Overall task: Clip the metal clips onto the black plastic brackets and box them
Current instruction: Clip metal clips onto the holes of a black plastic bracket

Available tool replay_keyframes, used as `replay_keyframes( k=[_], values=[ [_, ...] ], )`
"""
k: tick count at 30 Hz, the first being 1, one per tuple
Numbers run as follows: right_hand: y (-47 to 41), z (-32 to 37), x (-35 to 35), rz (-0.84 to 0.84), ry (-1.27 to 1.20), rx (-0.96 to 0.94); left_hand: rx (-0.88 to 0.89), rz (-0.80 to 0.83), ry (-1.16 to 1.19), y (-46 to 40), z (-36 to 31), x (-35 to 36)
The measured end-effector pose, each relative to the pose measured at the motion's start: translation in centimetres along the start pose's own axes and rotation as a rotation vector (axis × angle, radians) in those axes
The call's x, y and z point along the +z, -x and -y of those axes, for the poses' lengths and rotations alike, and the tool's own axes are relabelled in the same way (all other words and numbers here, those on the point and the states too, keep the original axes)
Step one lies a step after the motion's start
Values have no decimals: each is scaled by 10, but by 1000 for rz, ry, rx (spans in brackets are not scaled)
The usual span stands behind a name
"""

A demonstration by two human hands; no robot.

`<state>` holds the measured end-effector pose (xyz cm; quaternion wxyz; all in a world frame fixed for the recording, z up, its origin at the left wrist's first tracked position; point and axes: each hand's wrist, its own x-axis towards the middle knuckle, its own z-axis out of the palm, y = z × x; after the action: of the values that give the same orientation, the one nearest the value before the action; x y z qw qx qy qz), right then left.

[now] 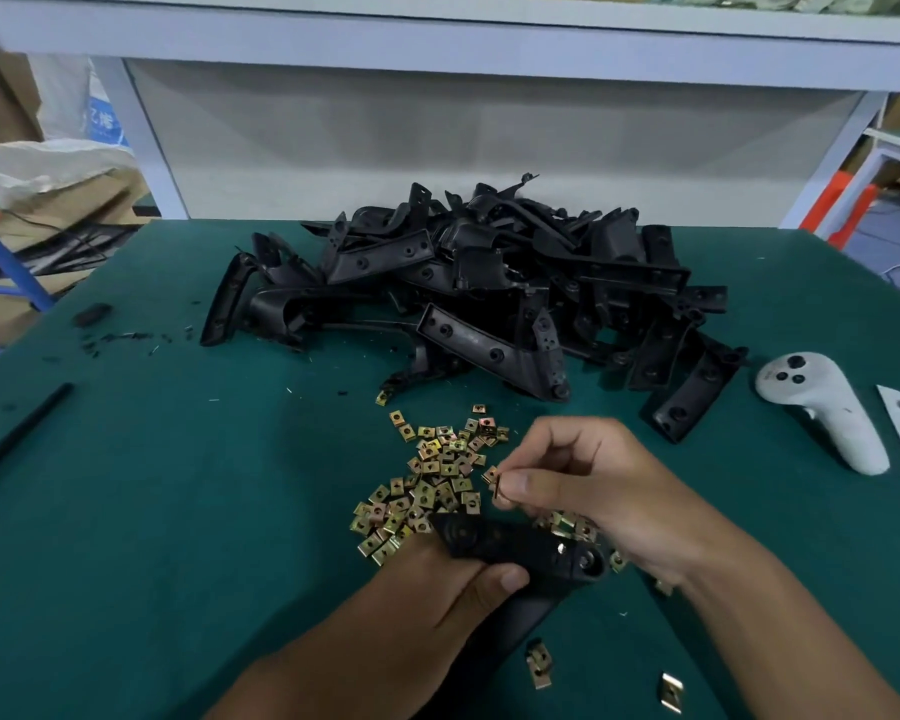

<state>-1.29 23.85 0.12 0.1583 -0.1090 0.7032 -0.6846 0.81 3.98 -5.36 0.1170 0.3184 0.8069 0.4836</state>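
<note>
Head view: nearest, the left hand (437, 589) grips a black bracket (520, 550) low over the desk (152, 511), while the right hand (583, 485) pinches one metal clip (495, 484) just above it. The loose clips (432, 475) lie beyond, then the bracket pile (489, 283). A skewed clip could jam or spring from the fingertips.

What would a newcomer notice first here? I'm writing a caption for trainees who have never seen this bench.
The big heap of black plastic brackets at the back of the green table draws the eye first, then the scatter of brass-coloured metal clips in front of it. Nearest the camera, the left hand grips one bracket while the right hand pinches a single clip just above it.
</note>
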Motion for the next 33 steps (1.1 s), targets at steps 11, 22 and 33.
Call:
replay_keyframes(
  k=[11,22,33],
  values=[
    [1,0,5,4,101,16,-41,-26,-16,1,3,1],
    [2,1,1,25,210,-4,-19,7,29,2,2,-3],
    [5,4,-4,70,185,58,-72,68,277,-2,-7,-12]
  ],
)
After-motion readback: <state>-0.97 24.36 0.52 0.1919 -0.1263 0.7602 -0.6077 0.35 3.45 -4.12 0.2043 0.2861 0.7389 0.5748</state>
